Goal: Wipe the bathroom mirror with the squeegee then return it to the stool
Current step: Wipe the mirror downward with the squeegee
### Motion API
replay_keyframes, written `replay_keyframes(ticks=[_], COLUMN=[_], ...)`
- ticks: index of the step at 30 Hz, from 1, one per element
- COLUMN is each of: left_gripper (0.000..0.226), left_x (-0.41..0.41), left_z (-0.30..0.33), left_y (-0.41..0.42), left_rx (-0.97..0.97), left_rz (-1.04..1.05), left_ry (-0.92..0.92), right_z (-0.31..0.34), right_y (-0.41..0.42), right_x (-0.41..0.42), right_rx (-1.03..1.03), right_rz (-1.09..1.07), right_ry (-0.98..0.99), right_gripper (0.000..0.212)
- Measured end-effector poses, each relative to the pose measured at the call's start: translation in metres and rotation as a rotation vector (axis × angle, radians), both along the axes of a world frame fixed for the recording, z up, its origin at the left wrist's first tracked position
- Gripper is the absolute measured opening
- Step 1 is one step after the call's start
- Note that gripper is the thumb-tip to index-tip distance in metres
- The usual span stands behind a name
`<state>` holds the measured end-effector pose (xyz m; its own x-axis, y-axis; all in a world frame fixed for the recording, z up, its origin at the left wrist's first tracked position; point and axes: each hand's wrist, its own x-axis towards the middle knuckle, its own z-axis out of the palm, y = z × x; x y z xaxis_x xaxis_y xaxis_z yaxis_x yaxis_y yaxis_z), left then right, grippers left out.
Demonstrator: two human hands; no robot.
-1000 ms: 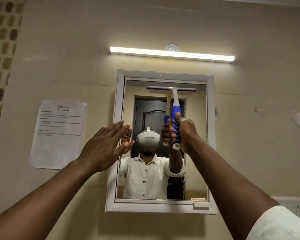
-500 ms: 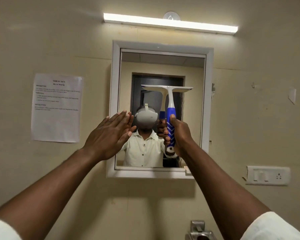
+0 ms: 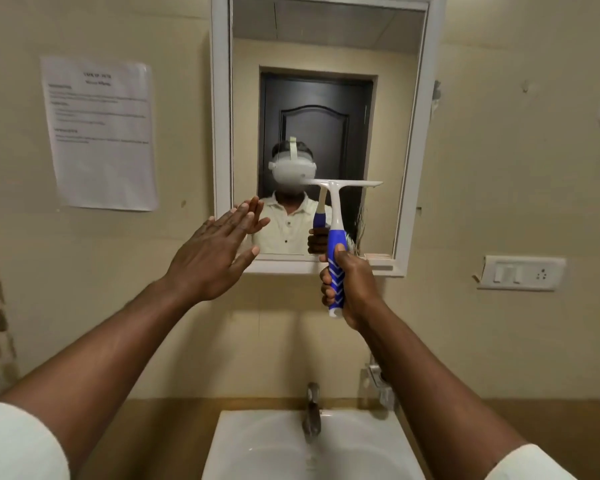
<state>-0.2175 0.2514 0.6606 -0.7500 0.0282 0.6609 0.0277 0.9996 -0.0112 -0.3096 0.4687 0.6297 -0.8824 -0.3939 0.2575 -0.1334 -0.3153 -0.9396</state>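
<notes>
the light is warm, even and moderately dim, with no lamp in view; the beige wall (image 3: 499,168) shades darker toward the lower corners, and a soft shadow sits on it under the mirror (image 3: 326,46). the glass shows no harsh glare, only a clear reflection. the picture is a little soft throughout: the text on the paper (image 3: 99,133) is too smeared to read, the left hand (image 3: 212,251) is slightly motion-blurred, and the wide lens bows the mirror frame and stretches the sleeves at the bottom corners.
</notes>
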Motion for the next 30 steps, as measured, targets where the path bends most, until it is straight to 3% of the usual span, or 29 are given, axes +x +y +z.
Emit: replay_keyframes(ticks=[20, 26, 30], left_gripper=[0.064, 0.065, 0.065], left_x=[0.007, 0.006, 0.000], left_z=[-0.069, -0.072, -0.046], left_y=[0.002, 0.004, 0.006], left_rx=[0.026, 0.009, 0.001], left_rz=[0.029, 0.016, -0.023], left_ry=[-0.163, -0.174, -0.079], right_z=[-0.094, -0.095, -0.078], right_y=[0.015, 0.018, 0.015], right_x=[0.028, 0.035, 0.034], right_rx=[0.060, 0.105, 0.068], right_rz=[-0.010, -0.063, -0.113], right_ry=[-0.212, -0.181, -0.105], right_gripper=[0.034, 0.032, 0.031])
